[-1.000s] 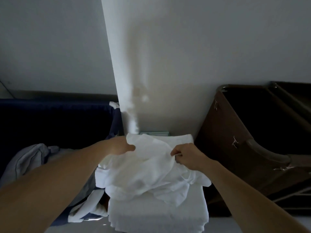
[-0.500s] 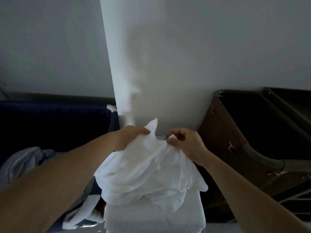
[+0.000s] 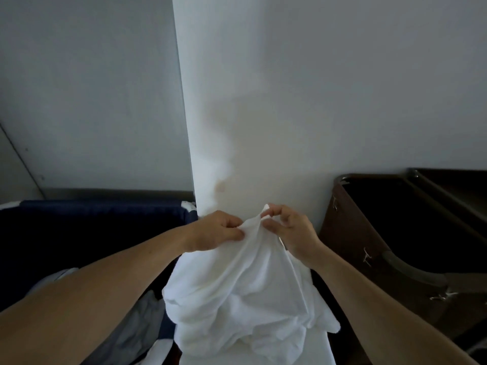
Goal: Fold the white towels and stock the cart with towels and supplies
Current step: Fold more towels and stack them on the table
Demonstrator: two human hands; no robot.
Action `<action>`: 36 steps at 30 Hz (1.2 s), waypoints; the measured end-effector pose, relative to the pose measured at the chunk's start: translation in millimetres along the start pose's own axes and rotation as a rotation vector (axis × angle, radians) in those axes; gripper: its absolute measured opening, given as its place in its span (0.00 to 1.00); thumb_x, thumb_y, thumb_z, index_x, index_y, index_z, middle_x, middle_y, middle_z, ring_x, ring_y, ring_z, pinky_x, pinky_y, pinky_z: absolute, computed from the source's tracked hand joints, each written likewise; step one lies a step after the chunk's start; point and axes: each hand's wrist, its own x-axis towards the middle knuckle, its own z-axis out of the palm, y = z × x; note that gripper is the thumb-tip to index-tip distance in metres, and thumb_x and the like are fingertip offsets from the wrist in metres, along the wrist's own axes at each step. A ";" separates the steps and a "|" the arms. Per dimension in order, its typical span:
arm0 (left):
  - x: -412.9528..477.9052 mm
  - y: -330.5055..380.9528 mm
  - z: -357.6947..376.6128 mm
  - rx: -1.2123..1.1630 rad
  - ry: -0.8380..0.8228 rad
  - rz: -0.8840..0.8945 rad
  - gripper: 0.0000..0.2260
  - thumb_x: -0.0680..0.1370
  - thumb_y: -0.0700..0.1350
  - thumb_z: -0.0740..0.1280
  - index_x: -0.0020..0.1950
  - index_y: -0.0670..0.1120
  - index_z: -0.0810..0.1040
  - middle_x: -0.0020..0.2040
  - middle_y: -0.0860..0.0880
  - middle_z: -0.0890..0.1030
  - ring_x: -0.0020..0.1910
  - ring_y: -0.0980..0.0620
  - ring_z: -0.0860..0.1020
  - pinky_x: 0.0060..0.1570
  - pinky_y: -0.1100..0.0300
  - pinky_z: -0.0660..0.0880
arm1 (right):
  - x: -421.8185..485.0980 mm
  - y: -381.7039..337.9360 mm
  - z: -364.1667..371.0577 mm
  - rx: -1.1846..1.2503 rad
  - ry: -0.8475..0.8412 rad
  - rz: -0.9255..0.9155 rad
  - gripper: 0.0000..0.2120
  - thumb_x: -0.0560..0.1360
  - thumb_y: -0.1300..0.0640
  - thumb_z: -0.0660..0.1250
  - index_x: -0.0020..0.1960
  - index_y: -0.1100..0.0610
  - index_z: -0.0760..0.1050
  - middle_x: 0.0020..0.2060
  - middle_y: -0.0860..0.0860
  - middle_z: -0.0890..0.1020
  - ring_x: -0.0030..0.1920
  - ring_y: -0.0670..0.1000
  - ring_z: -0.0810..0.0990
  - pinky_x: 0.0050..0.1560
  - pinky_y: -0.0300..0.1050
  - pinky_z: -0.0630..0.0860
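Bottom of frame: both bare forearms come in from the lower L and lower R corners and meet near the centre. Between them, bottom centre, is a flat white folded pile [image 3: 303,350]. The loose lower end of the white towel [image 3: 245,293] bunches on top of it.

Lower L, under the left forearm, lies crumpled grey-blue cloth [image 3: 131,335], partly hidden. Can't tell what it rests in.

The towel is just below frame centre, lifted by its top edge and hanging down in soft folds, narrow at the top and wide at the bottom.

Left hand [image 3: 213,230] pinches the top edge between thumb and curled fingers, knuckles toward the camera. Right hand [image 3: 292,230] is just beside it and nips the top corner of the same towel w/ thumb and forefinger. A small white tip pokes up above the pinch. The hands are close together, w/ only a short bit of edge between them.

Mid L, behind the left arm: a dark navy fabric hamper [image 3: 92,214], inside too dark to read.

Mid R: a dark brown bin [image 3: 382,246] w/ rounded rim and small metal clips on its side. A second one [image 3: 453,185] is behind it at the R edge.

Farthest, a pale wall w/ a brighter white column [image 3: 189,101] running up from behind the hands to the top of frame.
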 end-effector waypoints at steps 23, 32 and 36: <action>-19.5 106.3 -26.9 0.142 0.366 0.443 0.08 0.83 0.49 0.61 0.58 0.53 0.78 0.45 0.48 0.83 0.43 0.49 0.79 0.43 0.58 0.75 | 11.5 -120.0 -45.8 0.091 0.135 -0.249 0.12 0.76 0.63 0.71 0.58 0.52 0.78 0.35 0.41 0.82 0.41 0.42 0.81 0.49 0.41 0.79; -22.1 110.9 -13.7 0.550 0.333 0.331 0.15 0.83 0.57 0.57 0.38 0.54 0.61 0.35 0.53 0.71 0.33 0.54 0.69 0.33 0.58 0.65 | 8.9 -124.3 -50.4 -0.043 0.086 -0.225 0.08 0.73 0.60 0.75 0.48 0.48 0.82 0.41 0.47 0.86 0.47 0.47 0.85 0.57 0.51 0.81; -19.8 107.9 -7.5 0.431 0.395 0.350 0.17 0.84 0.54 0.55 0.37 0.49 0.62 0.33 0.52 0.71 0.33 0.52 0.69 0.35 0.56 0.66 | 7.3 -118.7 -49.4 -0.092 0.145 -0.225 0.06 0.72 0.59 0.76 0.45 0.51 0.81 0.39 0.47 0.85 0.43 0.46 0.84 0.50 0.46 0.81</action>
